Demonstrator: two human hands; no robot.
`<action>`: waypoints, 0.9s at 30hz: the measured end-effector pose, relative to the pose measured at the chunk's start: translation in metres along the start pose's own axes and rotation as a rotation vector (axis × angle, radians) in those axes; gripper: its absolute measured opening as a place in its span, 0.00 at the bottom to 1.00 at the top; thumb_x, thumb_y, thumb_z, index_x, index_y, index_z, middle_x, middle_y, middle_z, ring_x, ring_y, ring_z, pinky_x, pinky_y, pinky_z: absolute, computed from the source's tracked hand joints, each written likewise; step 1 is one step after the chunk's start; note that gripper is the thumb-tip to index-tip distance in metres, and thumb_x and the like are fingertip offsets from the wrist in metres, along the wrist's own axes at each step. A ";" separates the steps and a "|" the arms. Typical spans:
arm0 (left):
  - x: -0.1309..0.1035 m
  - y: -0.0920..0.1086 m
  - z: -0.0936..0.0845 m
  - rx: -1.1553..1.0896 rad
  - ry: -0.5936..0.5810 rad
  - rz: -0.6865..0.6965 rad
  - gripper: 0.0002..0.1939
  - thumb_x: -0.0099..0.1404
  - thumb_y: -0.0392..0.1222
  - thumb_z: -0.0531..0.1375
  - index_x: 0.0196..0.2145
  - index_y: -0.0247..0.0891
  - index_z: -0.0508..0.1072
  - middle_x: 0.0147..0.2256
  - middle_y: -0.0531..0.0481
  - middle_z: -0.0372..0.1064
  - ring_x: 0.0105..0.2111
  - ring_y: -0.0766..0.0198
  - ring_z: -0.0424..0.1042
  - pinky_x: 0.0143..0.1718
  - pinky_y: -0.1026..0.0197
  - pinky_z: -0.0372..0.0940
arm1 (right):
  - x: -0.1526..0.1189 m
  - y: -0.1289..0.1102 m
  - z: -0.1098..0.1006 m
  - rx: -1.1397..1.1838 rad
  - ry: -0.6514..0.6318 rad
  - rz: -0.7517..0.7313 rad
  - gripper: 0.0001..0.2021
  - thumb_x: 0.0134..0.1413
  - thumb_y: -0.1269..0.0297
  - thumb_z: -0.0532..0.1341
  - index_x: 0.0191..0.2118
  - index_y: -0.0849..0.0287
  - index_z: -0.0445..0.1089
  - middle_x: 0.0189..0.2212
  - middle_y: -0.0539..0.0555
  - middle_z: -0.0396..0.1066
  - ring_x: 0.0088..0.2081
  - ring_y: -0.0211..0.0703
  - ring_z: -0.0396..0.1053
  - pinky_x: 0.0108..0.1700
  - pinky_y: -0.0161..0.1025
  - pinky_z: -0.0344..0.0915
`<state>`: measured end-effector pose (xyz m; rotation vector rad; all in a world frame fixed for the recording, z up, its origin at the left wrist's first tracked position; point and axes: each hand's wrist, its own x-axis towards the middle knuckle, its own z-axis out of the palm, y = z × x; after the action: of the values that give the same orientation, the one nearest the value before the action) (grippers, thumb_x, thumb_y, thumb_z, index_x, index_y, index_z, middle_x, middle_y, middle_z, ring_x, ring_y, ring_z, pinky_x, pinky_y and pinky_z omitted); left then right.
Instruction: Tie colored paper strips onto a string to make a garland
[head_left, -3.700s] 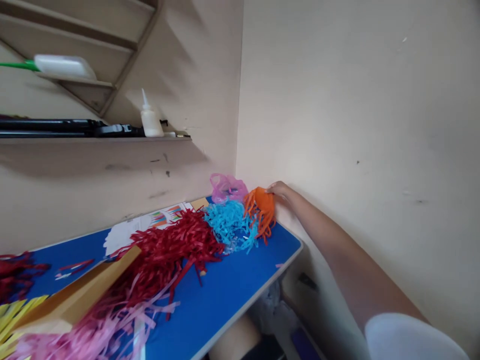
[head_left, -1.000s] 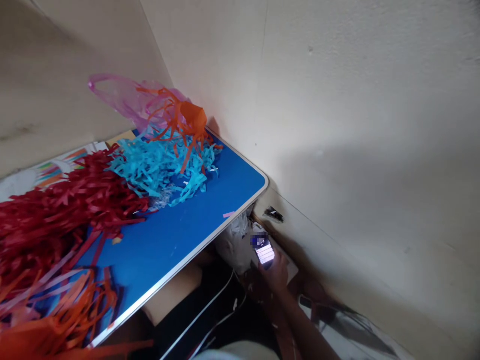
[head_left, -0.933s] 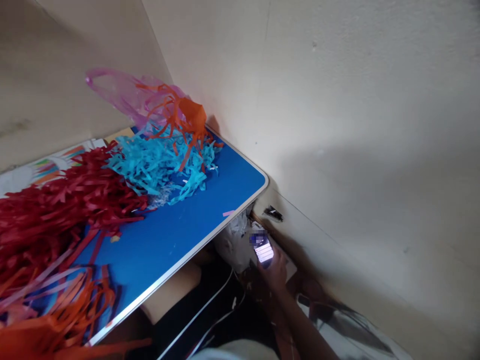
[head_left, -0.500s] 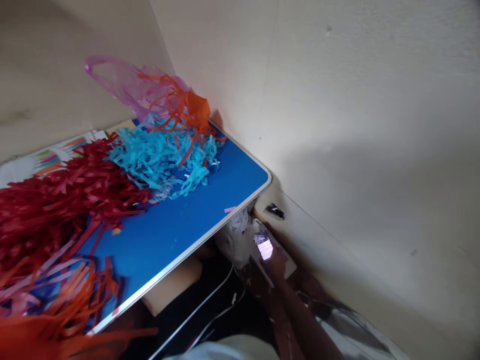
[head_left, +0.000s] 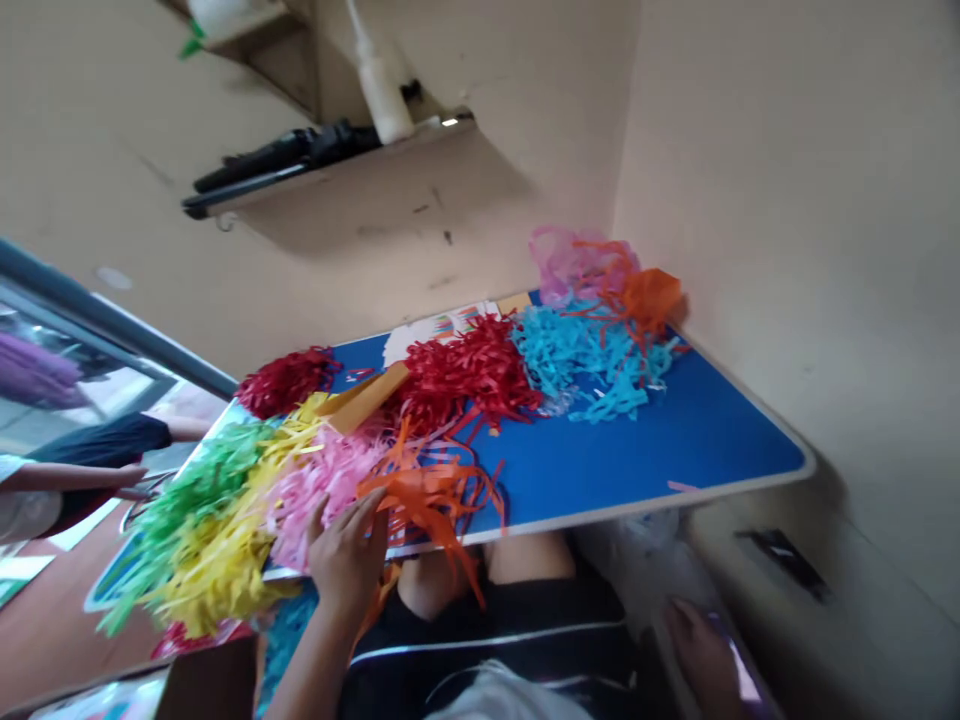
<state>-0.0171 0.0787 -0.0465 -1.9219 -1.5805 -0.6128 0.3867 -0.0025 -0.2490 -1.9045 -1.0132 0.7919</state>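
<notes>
Orange paper strips (head_left: 431,495) hang over the table's front edge. My left hand (head_left: 345,550) is at their left end, with its fingers closed on the orange paper, beside a pile of pink strips (head_left: 330,475). Low on the right, beneath the table's level, my right hand (head_left: 701,655) is closed around a lit phone (head_left: 742,675); its fingertips are blurred. Yellow strips (head_left: 225,560) and green strips (head_left: 195,490) lie left of the pink ones. Red strips (head_left: 472,375) and light blue strips (head_left: 581,350) are farther back.
The blue table (head_left: 600,470) meets the wall at the back right. A pink plastic bag (head_left: 555,270) lies in the corner. Above hangs a shelf (head_left: 300,175) with a white bottle (head_left: 385,100). Another person's hand (head_left: 131,477) shows at far left. A black item (head_left: 787,562) is at lower right.
The view has swung left, so the table and phone appear farther right. My left hand has come into view at the orange strips, and the phone is now partly hidden by my right hand.
</notes>
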 end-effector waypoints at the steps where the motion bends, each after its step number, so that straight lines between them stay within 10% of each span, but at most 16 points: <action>1: 0.000 0.001 -0.002 -0.027 -0.008 -0.037 0.12 0.68 0.40 0.54 0.41 0.39 0.77 0.33 0.46 0.81 0.31 0.55 0.79 0.56 0.44 0.58 | -0.009 -0.026 0.002 0.024 -0.047 -0.044 0.20 0.46 0.36 0.55 0.26 0.43 0.75 0.26 0.65 0.75 0.28 0.62 0.74 0.31 0.55 0.69; 6: -0.004 0.002 -0.011 -0.109 0.012 -0.105 0.14 0.69 0.37 0.51 0.45 0.41 0.76 0.35 0.48 0.81 0.31 0.58 0.79 0.55 0.46 0.61 | -0.081 -0.198 0.053 0.335 -0.702 -0.804 0.19 0.59 0.50 0.60 0.53 0.45 0.72 0.51 0.57 0.73 0.51 0.56 0.71 0.53 0.51 0.69; 11: -0.023 -0.024 -0.017 -0.131 0.087 -0.211 0.17 0.67 0.36 0.51 0.49 0.45 0.75 0.36 0.50 0.81 0.37 0.54 0.78 0.44 0.50 0.70 | -0.118 -0.300 0.129 0.201 -0.863 -0.790 0.34 0.60 0.42 0.56 0.65 0.57 0.58 0.63 0.65 0.58 0.63 0.63 0.57 0.62 0.60 0.55; 14: -0.034 -0.055 -0.038 -0.097 0.159 -0.269 0.19 0.66 0.36 0.52 0.52 0.46 0.73 0.38 0.50 0.80 0.40 0.51 0.78 0.38 0.51 0.71 | -0.131 -0.329 0.161 0.205 -1.026 -0.762 0.41 0.54 0.32 0.52 0.61 0.61 0.63 0.57 0.67 0.65 0.60 0.65 0.61 0.61 0.59 0.55; 18: -0.034 -0.092 -0.094 -0.033 0.194 -0.093 0.23 0.66 0.35 0.52 0.59 0.44 0.67 0.46 0.48 0.78 0.40 0.54 0.78 0.54 0.48 0.62 | -0.156 -0.356 0.185 0.562 -1.332 -0.794 0.42 0.48 0.26 0.51 0.55 0.57 0.68 0.47 0.58 0.73 0.56 0.56 0.65 0.60 0.51 0.58; 21: -0.030 -0.094 -0.117 -0.009 0.139 0.059 0.23 0.66 0.35 0.52 0.58 0.42 0.67 0.50 0.46 0.75 0.45 0.56 0.77 0.59 0.50 0.56 | -0.157 -0.356 0.195 0.774 -1.238 -0.625 0.39 0.48 0.27 0.54 0.54 0.53 0.67 0.45 0.57 0.73 0.53 0.54 0.68 0.57 0.51 0.62; 27: -0.043 -0.026 -0.027 -0.170 0.038 0.110 0.26 0.62 0.28 0.49 0.56 0.40 0.69 0.53 0.46 0.73 0.53 0.59 0.72 0.58 0.54 0.58 | -0.070 -0.303 0.152 0.762 -0.676 -0.359 0.40 0.39 0.27 0.59 0.49 0.58 0.70 0.38 0.63 0.76 0.45 0.60 0.74 0.47 0.55 0.70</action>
<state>-0.0503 0.0333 -0.0517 -2.0923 -1.4287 -0.7526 0.1245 0.0962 -0.0450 -0.7820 -1.1647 1.3940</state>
